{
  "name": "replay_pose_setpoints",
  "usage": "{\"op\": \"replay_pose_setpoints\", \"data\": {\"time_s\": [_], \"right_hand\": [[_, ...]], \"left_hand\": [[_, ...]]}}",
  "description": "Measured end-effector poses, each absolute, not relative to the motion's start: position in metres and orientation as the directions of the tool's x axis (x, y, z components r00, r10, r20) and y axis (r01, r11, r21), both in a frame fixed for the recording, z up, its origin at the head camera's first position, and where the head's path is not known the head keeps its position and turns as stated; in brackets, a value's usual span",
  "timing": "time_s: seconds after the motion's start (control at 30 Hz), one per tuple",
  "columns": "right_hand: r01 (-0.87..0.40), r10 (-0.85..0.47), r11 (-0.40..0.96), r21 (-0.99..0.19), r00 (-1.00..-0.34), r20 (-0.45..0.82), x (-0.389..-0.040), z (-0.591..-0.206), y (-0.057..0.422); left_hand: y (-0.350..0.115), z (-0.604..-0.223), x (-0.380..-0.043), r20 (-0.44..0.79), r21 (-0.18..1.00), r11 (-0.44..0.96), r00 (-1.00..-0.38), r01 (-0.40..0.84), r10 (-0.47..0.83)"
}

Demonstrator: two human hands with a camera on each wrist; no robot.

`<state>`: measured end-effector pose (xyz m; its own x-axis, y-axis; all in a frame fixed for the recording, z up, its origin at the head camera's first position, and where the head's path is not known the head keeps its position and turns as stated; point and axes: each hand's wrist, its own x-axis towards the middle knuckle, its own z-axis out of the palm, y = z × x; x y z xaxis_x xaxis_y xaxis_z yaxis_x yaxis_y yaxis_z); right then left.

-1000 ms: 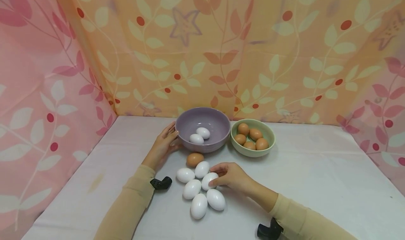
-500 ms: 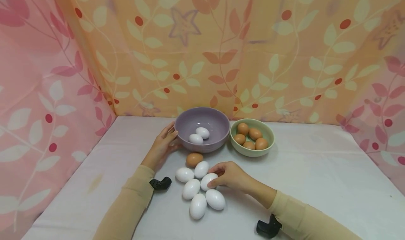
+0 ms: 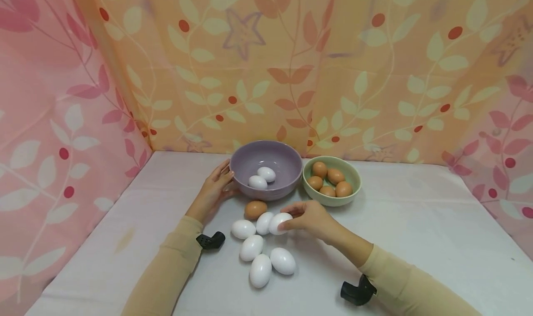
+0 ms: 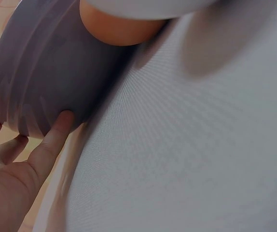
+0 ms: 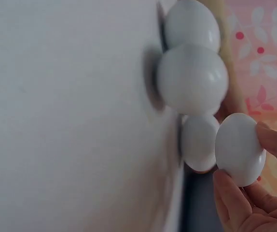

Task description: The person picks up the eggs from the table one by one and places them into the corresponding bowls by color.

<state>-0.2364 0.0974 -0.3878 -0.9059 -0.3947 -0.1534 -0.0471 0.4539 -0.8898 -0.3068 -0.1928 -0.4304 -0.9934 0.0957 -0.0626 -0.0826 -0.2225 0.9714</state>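
My right hand (image 3: pixel 314 221) pinches a white egg (image 5: pixel 240 150) between thumb and fingers. In the right wrist view this egg stands apart from the table. My left hand (image 3: pixel 212 186) rests its fingers and thumb, fairly straight, against the left outer wall of a purple bowl (image 3: pixel 287 168). Two white eggs (image 3: pixel 258 182) lie inside that bowl. On the table in front are several more white eggs (image 3: pixel 251 248), one of them partly behind the held egg in the head view. A single brown egg (image 3: pixel 255 210) lies right before the purple bowl.
A light green bowl (image 3: pixel 355 177) holding several brown eggs (image 3: pixel 335 176) stands close to the right of the purple bowl. White cloth (image 3: pixel 416 223) covers the table. Patterned curtains (image 3: pixel 245 89) rise behind it and at both sides.
My right hand has lifted the white egg from among the others and moved it slightly away from me, toward the bowls. The left hand has stayed at the purple bowl.
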Motion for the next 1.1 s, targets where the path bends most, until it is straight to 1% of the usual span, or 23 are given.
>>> {"op": "replay_pose_setpoints", "data": {"time_s": [0.2, 0.37, 0.53, 0.67, 0.83, 1.1], "right_hand": [[-0.042, -0.382, 0.387, -0.921, -0.917, -0.119, -0.243, -0.368, 0.096], [-0.067, -0.381, 0.331, -0.941, -0.922, -0.069, -0.251, -0.354, 0.087], [-0.05, -0.325, 0.333, -0.942, -0.944, -0.064, -0.264, -0.345, 0.076], [-0.045, -0.291, 0.335, -0.941, -0.955, -0.058, -0.277, -0.341, 0.068], [-0.031, -0.248, 0.284, -0.958, -0.968, -0.042, -0.296, -0.339, 0.056], [0.023, -0.197, 0.226, -0.974, -0.978, -0.069, -0.325, -0.352, 0.036]], "left_hand": [[-0.194, -0.43, -0.308, -0.058, 0.972, -0.22, -0.993, -0.078, 0.099], [-0.195, -0.431, -0.309, -0.05, 0.975, -0.21, -0.994, -0.07, 0.102], [-0.195, -0.431, -0.308, -0.065, 0.974, -0.21, -0.993, -0.085, 0.1], [-0.194, -0.431, -0.308, -0.063, 0.975, -0.204, -0.992, -0.084, 0.109], [-0.194, -0.431, -0.308, -0.045, 0.975, -0.21, -0.993, -0.067, 0.109], [-0.194, -0.433, -0.306, -0.052, 0.976, -0.203, -0.993, -0.073, 0.108]]}}
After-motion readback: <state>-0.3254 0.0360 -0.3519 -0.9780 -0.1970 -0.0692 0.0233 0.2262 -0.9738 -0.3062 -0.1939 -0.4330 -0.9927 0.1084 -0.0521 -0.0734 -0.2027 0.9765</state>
